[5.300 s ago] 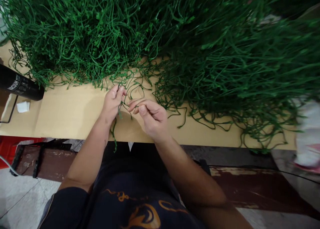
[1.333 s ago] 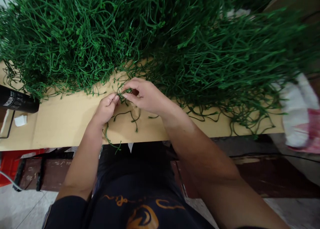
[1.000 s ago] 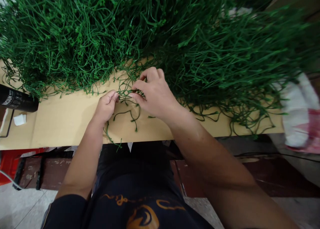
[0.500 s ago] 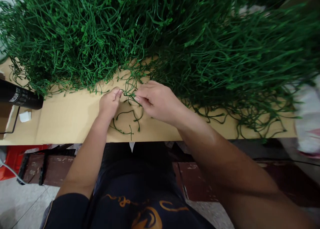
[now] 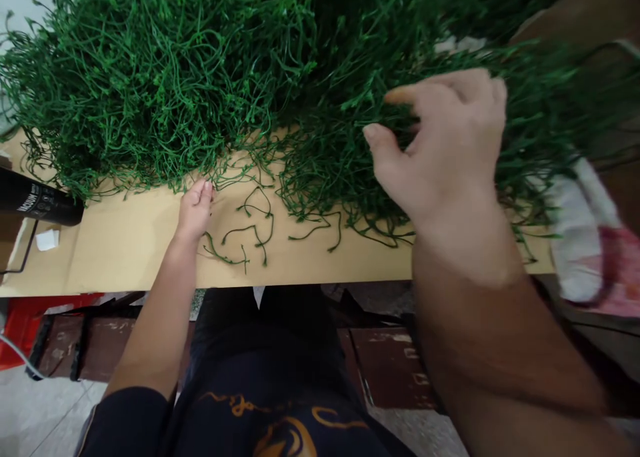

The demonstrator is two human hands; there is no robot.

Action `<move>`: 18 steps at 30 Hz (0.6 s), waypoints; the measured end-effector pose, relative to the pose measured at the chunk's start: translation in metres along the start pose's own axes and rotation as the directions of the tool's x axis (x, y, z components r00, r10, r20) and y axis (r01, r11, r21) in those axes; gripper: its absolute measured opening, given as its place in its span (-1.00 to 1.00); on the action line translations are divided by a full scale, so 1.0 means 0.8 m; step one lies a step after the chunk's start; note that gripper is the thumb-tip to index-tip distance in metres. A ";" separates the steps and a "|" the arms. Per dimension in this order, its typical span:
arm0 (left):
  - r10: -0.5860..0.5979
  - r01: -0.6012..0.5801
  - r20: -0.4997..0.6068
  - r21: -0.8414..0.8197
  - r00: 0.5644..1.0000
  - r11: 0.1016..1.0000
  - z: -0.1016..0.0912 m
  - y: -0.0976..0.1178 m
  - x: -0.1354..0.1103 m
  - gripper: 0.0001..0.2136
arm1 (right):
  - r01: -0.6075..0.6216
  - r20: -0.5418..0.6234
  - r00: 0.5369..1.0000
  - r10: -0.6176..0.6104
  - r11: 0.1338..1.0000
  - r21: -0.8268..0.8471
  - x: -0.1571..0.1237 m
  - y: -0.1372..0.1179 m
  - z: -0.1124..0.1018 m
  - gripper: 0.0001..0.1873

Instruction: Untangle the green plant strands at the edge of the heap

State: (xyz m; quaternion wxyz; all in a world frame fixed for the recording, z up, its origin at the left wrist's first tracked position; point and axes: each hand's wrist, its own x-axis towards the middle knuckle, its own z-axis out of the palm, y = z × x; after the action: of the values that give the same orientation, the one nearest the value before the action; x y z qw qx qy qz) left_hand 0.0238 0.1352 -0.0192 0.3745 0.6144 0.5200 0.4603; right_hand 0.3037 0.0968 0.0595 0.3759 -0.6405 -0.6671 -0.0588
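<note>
My left hand [image 5: 194, 209] is closed in a pinch just above the cardboard [image 5: 135, 237], at the front fringe of the large left pile of green plastic stems [image 5: 165, 77]. What it pinches, if anything, is too small to make out. My right hand [image 5: 445, 144] is raised over the right pile of green stems [image 5: 330, 157], thumb and index finger apart, nothing visible between them. Several loose forked stems [image 5: 255, 230] lie on the cardboard between the hands, near its front edge.
A black vacuum bottle [image 5: 40, 197] lies at the left edge, with a small white piece [image 5: 47, 240] near it. At the right hangs white and pink cloth [image 5: 580, 257]. Below the cardboard are a dark red bench [image 5: 385, 364] and a red crate [image 5: 25, 324].
My right hand has left the stems near my left hand and moved right and up over the right pile, its fingers opening. My left hand has shifted slightly left, still pinched.
</note>
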 end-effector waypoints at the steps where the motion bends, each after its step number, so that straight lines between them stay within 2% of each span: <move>1: -0.001 0.001 -0.013 0.026 1.000 1.000 0.000 0.001 0.000 -0.53 | 0.024 -0.046 0.999 -0.024 1.000 -0.010 0.002 -0.005 0.007 -0.65; 2: 0.007 -0.006 -0.022 0.048 1.000 0.999 0.000 0.001 0.000 -0.52 | 0.041 -0.077 0.996 -0.042 0.999 -0.010 0.003 -0.013 0.014 -0.54; 4: 0.037 -0.036 -0.014 0.078 0.999 0.996 -0.001 0.001 0.002 -0.53 | 0.093 -0.072 0.993 -0.090 0.995 0.036 0.001 -0.037 0.028 -0.47; 7: 0.068 -0.069 0.020 0.063 0.998 0.996 -0.001 0.002 0.003 -0.52 | 0.217 0.065 0.970 -0.235 0.952 0.215 -0.006 -0.081 0.062 -0.56; 10: 0.069 -0.071 0.050 0.042 0.996 0.997 -0.002 0.003 0.002 -0.52 | 0.212 0.239 0.923 -0.302 0.916 0.340 -0.010 -0.111 0.105 -0.65; 12: 0.060 -0.062 0.058 0.036 0.997 0.997 -0.002 0.002 0.001 -0.52 | 0.147 0.367 0.885 -0.287 0.920 0.363 -0.008 -0.118 0.125 -0.77; 14: 0.058 -0.060 0.066 0.022 0.996 0.998 -0.003 0.001 0.002 -0.52 | 0.097 0.444 0.855 -0.267 0.925 0.368 -0.005 -0.115 0.133 -0.85; 18: 0.066 -0.068 0.099 0.016 0.993 0.998 -0.002 0.000 0.002 -0.52 | 0.102 0.393 0.877 -0.276 0.906 0.410 -0.004 -0.105 0.124 -0.81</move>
State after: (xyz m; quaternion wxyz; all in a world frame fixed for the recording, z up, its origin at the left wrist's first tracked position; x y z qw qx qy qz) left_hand 0.0221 0.1367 -0.0184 0.3780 0.6572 0.4844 0.4365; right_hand 0.1858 0.1351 0.0208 0.3225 -0.4828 -0.7939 0.1805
